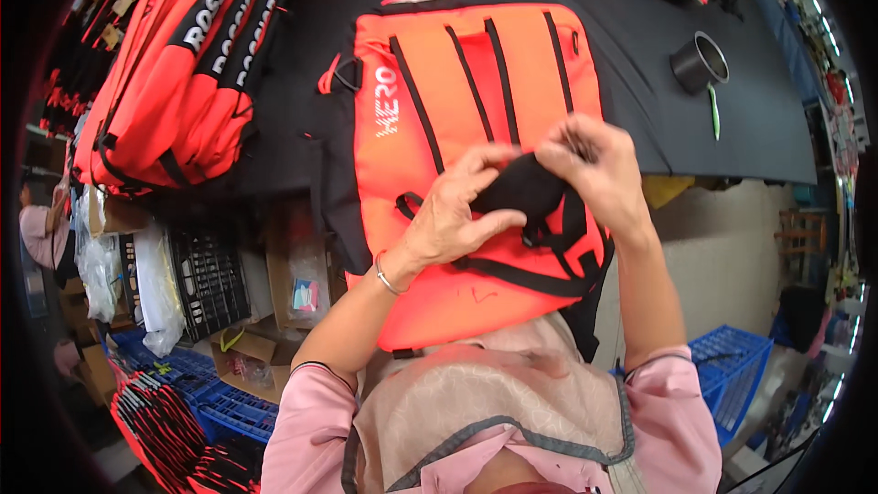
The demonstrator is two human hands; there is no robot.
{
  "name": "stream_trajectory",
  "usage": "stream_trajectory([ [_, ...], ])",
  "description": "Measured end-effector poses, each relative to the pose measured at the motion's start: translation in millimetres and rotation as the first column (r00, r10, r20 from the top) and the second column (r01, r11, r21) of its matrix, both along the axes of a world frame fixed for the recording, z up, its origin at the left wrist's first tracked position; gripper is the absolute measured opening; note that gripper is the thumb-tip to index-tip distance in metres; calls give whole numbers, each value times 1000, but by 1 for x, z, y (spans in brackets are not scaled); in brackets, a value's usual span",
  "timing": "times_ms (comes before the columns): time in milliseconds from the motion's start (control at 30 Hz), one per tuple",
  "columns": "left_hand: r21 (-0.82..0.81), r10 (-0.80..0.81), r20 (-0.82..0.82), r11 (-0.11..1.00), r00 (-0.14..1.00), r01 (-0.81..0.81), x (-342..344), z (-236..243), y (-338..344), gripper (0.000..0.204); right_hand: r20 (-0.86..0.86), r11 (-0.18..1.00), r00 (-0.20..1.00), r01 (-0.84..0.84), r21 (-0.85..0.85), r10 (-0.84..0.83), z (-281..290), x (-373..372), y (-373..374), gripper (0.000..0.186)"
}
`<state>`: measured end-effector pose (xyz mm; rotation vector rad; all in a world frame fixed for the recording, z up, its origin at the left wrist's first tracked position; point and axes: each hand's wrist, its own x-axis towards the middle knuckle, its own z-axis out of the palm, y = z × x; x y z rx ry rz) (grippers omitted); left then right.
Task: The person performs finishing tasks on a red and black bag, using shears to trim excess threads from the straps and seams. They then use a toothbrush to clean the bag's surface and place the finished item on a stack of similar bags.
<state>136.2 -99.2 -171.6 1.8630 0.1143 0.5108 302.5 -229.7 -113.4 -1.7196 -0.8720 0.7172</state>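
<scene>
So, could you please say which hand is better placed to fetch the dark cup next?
Probably the right hand: it is nearer the dark cup, on that side; the left hand is farther, over the orange backpack.

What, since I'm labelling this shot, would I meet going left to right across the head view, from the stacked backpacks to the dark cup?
Stack of red-and-black backpacks → left hand → right hand → dark cup. The orange-red backpack overlaps the hands, so it is left out.
</scene>
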Motion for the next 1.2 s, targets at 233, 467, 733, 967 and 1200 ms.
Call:
stream_trajectory([
  [233, 157, 99, 185, 979, 978, -129, -1, -11, -5, 36, -637, 988, 768, -137, -69, 62, -54, -12, 17, 35],
  [467, 184, -14, 145, 983, 989, -13, -2, -22, -6, 32, -109, 998, 992, 68, -7, -68, -56, -24, -9, 33],
  [733, 123, -253, -60, 958, 966, 259, -28, -16, -13, 21, -70, 913, 912, 407, 33, -404, -38, -8, -55, 27],
  [967, -272, 170, -139, 941, 976, -203, -121, 3, 15, 59, -171, 926, 929, 352, 132, -329, -51, -11, -49, 22],
  [1200, -189, 571, -584, 596, 577, -781, -237, -35, -5, 42, -88, 997, 996, 11, 76, -4, -26, -82, -22, 12],
])
